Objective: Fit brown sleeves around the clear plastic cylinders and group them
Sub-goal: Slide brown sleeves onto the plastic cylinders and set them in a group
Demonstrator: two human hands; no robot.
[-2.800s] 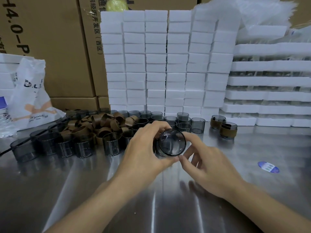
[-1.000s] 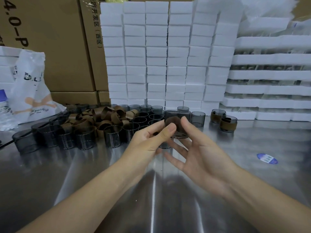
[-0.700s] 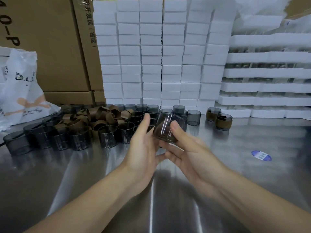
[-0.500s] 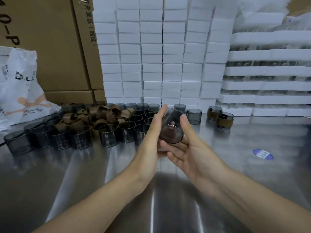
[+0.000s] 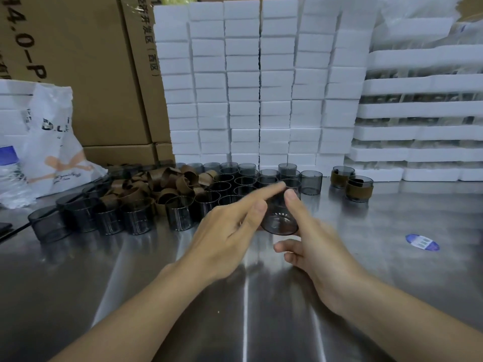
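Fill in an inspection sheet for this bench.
Surface: reflective metal table, blue oval sticker.
Job's things: held cylinder; bare cylinders standing grouped; loose brown sleeves heaped; two sleeved cylinders apart at right.
Clutter: white plastic bag, bottle.
Grippers: right hand grips the held cylinder; left hand touches it with straight fingers.
Cables: dark cord-like line at left edge, unclear.
Surroundings: cardboard boxes, white foam blocks, foam trays.

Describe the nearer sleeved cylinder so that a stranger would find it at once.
Find the white foam trays at the right. Before them, on the steel table, two cylinders stand alone. The nearer sleeved cylinder is the right-hand one, brown-wrapped unlike the bare cylinders.
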